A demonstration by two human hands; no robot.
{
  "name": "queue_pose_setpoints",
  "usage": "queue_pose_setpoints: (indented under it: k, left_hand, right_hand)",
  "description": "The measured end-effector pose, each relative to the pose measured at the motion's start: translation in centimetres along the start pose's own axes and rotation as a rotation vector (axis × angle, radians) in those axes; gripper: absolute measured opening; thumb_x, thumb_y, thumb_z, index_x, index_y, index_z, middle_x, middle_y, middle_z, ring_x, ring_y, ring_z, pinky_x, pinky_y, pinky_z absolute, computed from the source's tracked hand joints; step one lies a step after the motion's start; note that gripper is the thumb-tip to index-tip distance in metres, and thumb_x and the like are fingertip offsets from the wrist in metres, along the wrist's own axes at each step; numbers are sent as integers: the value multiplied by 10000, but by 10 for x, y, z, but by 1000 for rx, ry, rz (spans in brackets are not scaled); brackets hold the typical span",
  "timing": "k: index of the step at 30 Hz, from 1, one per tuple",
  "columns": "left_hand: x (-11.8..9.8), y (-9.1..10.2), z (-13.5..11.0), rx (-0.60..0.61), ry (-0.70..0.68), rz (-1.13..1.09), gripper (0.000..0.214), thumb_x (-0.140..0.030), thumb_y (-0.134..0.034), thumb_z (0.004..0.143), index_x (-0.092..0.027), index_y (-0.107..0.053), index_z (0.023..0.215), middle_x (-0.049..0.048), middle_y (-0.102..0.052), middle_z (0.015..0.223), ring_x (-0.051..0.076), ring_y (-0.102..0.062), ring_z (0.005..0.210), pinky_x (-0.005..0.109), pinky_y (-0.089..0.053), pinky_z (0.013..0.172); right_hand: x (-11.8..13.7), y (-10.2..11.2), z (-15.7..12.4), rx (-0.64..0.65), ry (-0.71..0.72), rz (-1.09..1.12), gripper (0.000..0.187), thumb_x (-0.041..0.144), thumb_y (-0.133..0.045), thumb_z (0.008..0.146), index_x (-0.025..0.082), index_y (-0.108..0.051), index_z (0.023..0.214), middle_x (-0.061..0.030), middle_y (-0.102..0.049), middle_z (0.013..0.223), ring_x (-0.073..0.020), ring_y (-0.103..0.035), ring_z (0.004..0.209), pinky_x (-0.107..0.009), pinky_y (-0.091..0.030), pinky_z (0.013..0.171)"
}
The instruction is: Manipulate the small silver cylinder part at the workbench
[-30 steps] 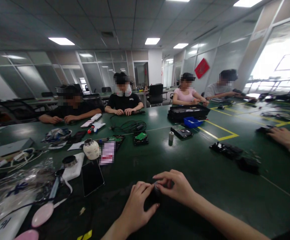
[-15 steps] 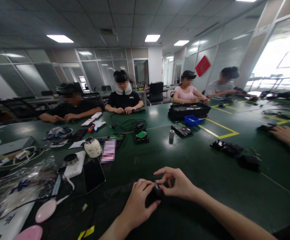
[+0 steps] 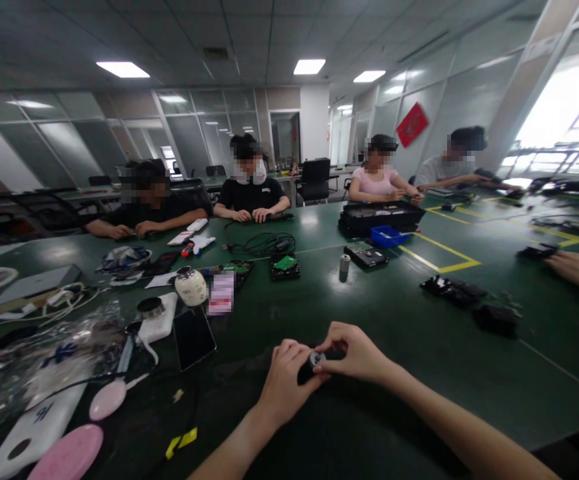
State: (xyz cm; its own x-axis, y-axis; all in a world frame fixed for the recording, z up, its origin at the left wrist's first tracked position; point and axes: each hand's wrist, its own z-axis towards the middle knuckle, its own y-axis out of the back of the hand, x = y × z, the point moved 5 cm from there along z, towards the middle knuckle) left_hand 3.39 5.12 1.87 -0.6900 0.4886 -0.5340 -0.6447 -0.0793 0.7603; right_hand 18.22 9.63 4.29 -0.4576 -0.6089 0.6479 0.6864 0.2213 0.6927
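My left hand (image 3: 284, 383) and my right hand (image 3: 356, 353) meet over the green table (image 3: 419, 360) near its front edge. Both are closed round a small dark object with a silvery round end (image 3: 314, 363). The left fingers wrap it from the left. My right thumb and fingers pinch at its silvery end from the right. What the object is cannot be made out.
A dark phone (image 3: 193, 337), a white round jar (image 3: 192, 285), pink paddles (image 3: 106, 400) and plastic bags (image 3: 44, 353) lie to the left. Black parts (image 3: 459, 293), circuit boards (image 3: 284, 267), a blue bin (image 3: 388, 236) and a black tray (image 3: 382, 217) lie farther off. Several people sit round the table; another person's hand (image 3: 576, 270) rests at right.
Both hands have drawn closer together and lifted the small object slightly. My right fingers, raised before, have closed down on its silvery end. The view has shifted a little to the left.
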Motion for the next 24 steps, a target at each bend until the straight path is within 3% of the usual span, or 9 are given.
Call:
queue_pose_setpoints:
  k: [7, 12, 15, 18, 21, 24]
  left_hand:
    - [-2, 2, 0, 6, -8, -2, 202, -314, -725, 801, -224, -664, 972, 41, -678, 969, 267, -530, 970, 394, -404, 811]
    - [-5, 3, 0, 6, -29, 1, 183, -278, -705, 809, -223, -662, 977, 48, -670, 985, 270, -523, 979, 401, -408, 826]
    - [-7, 3, -2, 26, -46, -15, 212, -235, -687, 813, -219, -651, 1021, 46, -663, 999, 263, -525, 986, 401, -407, 842]
    - [-7, 1, -5, 51, -73, -53, 322, -231, -669, 817, -217, -618, 1135, 62, -653, 1055, 266, -526, 1015, 407, -416, 868]
    - [-1, 6, -7, -12, -50, -134, 480, -264, -639, 838, -225, -506, 1298, 83, -621, 1153, 268, -520, 1066, 435, -416, 927]
    - [7, 12, -8, -103, 6, -229, 423, -283, -576, 884, -259, -509, 1301, 77, -586, 1199, 258, -504, 1120, 461, -396, 989]
  right_hand:
    - [-2, -4, -4, -48, -112, -35, 369, 521, -757, 693, 162, -678, 671, 30, -525, 609, -99, -445, 532, -225, -308, 492]
    - [1, -3, -7, -57, -181, -42, 324, 507, -727, 730, 185, -698, 744, 36, -529, 589, -105, -455, 520, -223, -307, 472]
    - [6, 0, -5, -48, -120, -2, 309, 473, -741, 729, 192, -701, 850, 17, -583, 674, -121, -515, 578, -229, -375, 514]
    - [11, 0, -4, 35, 46, 82, 464, 457, -810, 649, 210, -675, 1018, -28, -643, 919, -172, -604, 809, -290, -475, 746]
    - [6, -6, -5, 141, 129, 160, 773, 450, -857, 567, 226, -558, 1244, -69, -606, 1184, -233, -577, 1064, -374, -427, 965]
    - [-4, -15, -7, 187, 110, 175, 951, 457, -864, 543, 222, -443, 1363, -102, -547, 1316, -271, -528, 1176, -423, -383, 1030]
